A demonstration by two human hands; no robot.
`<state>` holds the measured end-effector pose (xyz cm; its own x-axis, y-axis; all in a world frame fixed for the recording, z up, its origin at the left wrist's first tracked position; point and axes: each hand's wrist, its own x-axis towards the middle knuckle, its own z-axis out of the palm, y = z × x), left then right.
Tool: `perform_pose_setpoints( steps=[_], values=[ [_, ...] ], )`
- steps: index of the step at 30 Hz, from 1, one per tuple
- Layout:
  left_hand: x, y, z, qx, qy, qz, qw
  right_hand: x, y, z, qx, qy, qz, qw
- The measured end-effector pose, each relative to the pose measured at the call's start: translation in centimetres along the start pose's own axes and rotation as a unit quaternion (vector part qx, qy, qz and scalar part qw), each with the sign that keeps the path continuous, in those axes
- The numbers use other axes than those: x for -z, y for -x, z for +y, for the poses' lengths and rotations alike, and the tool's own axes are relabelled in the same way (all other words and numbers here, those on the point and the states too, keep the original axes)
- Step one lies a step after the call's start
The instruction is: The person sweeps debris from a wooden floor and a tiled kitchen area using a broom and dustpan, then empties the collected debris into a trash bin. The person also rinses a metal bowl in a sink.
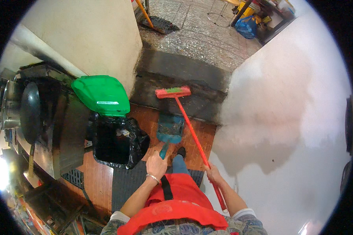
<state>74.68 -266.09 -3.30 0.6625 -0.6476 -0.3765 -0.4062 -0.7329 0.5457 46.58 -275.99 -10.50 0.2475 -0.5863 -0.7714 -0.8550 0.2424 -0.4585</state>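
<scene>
My left hand (156,165) grips the short handle of a blue-green dustpan (168,139), whose pan lies in front of my foot near the dark step. Some debris seems to show in the pan, too blurred to identify. Around the long red handle of a broom (191,124) my right hand (213,173) is closed. The broom's head, red with green bristles, is raised in front of the dark steps, beyond the dustpan. Left of the dustpan stands a waste bin (98,160) lined with a black bag, its green lid (103,94) swung up.
A stove counter (73,132) with a wok (30,111) and a metal pot (10,105) runs along the left. Dark steps (182,70) lead up to a speckled floor with a mop (161,25) and a blue plastic bag (246,28). A white wall (282,132) bounds the right.
</scene>
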Motion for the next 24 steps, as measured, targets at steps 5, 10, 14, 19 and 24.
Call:
perform_pose_setpoints(
  steps=[5, 10, 14, 19, 24],
  values=[
    [0.5, -0.4, 0.1, -0.012, -0.002, -0.009, 1.000, -0.3, 9.7, -0.2, -0.057, -0.045, -0.055, 0.996],
    [0.8, -0.4, -0.2, -0.009, -0.014, -0.029, 0.999, 4.7, 18.8, -3.0, -0.183, -0.109, -0.157, 0.964],
    [1.0, -0.5, -0.8, -0.009, 0.023, -0.026, 0.999, 5.2, 19.3, -3.2, -0.147, -0.100, -0.079, 0.981],
    [0.8, -0.1, -0.6, 0.012, 0.000, -0.037, 0.999, 5.0, 8.0, -2.8, 0.001, -0.017, 0.034, 0.999],
    [0.7, 0.1, -0.6, -0.011, -0.016, -0.038, 0.999, -0.6, 2.1, -1.9, -0.032, -0.027, 0.016, 0.999]
  ],
)
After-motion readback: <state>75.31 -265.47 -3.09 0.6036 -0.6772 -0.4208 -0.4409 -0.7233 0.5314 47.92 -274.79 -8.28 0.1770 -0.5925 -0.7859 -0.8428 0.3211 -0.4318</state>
